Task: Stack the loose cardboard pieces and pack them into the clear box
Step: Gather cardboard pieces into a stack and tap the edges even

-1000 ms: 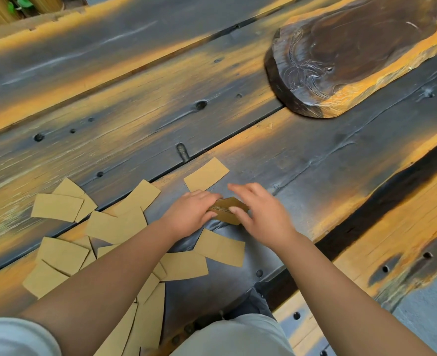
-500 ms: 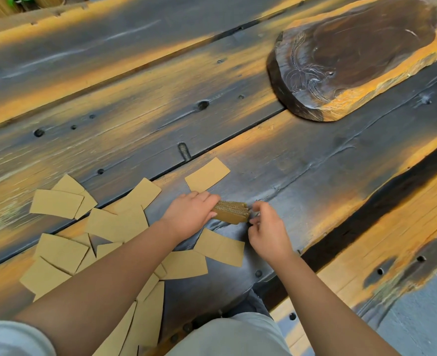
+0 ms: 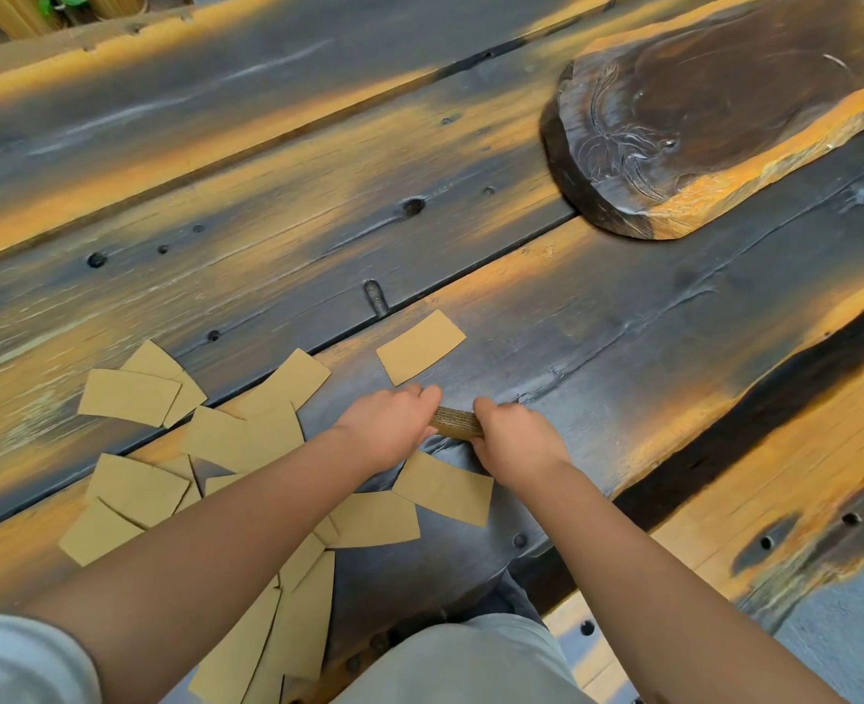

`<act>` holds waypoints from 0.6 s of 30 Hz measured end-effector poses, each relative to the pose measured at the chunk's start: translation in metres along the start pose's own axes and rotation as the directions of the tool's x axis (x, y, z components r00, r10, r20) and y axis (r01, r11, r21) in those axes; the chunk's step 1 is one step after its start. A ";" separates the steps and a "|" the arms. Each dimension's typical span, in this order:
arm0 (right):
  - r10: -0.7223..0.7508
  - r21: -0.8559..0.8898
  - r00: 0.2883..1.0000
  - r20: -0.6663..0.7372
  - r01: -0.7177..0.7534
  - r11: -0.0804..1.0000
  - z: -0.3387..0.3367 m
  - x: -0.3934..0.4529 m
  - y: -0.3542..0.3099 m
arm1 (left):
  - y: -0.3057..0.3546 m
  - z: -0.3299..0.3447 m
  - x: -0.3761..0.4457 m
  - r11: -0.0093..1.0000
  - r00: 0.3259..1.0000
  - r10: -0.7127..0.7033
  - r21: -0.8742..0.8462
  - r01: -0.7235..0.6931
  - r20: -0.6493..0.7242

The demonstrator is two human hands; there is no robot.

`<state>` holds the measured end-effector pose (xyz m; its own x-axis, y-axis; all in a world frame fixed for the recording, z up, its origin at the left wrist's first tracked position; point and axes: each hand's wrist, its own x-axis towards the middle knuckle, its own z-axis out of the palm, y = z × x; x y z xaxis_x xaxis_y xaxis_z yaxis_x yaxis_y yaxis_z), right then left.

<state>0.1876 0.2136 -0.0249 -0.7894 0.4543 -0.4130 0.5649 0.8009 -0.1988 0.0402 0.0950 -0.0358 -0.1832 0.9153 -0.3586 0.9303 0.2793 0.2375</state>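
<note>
A dark plank counter [image 3: 623, 348], streaked orange, fills the frame. A carved wooden slab [image 3: 724, 109] is seen at the upper right, well apart from everything else. Loose cards [image 3: 247, 439] are spread overlapping across the lower left, partly covered by the left forearm; one card [image 3: 421, 347] lies alone just above the hands, and another [image 3: 445, 487] just below them.

At the centre a small stack [image 3: 457, 423] is held on edge against the counter, its long axis running left to right with a slight tilt down to the right, its layered edges turned up toward the camera. The stack is gripped between the two hands: the left hand [image 3: 389, 429] is curled round its left end and the right hand [image 3: 516, 437] round its right end, with the fingers [image 3: 490, 406] bent over the far side. Only the middle of the stack is left showing.
</note>
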 end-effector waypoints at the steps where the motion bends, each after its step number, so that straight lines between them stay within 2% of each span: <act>1: -0.003 -0.046 1.000 0.005 0.003 0.999 -0.001 -0.001 -0.002 | 0.001 -0.001 -0.002 1.000 1.000 -0.004 -0.011 0.004 0.012; 3: 0.015 -0.087 1.000 0.022 -0.013 0.996 -0.002 -0.001 -0.005 | 0.005 -0.002 -0.004 1.000 1.000 -0.016 -0.015 0.016 0.024; 7: 0.006 -0.035 0.996 0.092 -0.003 0.999 0.002 0.004 -0.012 | 0.015 -0.007 -0.003 0.997 0.997 -0.070 0.037 0.068 0.040; 12: -0.025 -0.058 0.997 0.073 0.030 0.998 0.012 0.008 -0.022 | 0.022 -0.006 -0.002 0.994 0.994 -0.102 0.037 0.101 0.046; 16: -0.038 -0.060 0.998 0.055 0.041 0.997 0.012 0.012 -0.020 | 0.016 -0.003 -0.004 0.994 0.994 -0.101 -0.039 0.103 0.039; 18: -0.038 0.007 0.996 0.082 0.037 0.999 0.006 0.012 -0.015 | 0.008 -0.006 -0.008 0.976 0.994 -0.110 -0.188 0.113 0.028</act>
<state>0.1708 0.2046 -0.0325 -0.7876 0.3901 -0.4770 0.5367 0.8145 -0.2201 0.0474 0.0916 -0.0257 -0.2751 0.8706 -0.4079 0.8273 0.4305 0.3608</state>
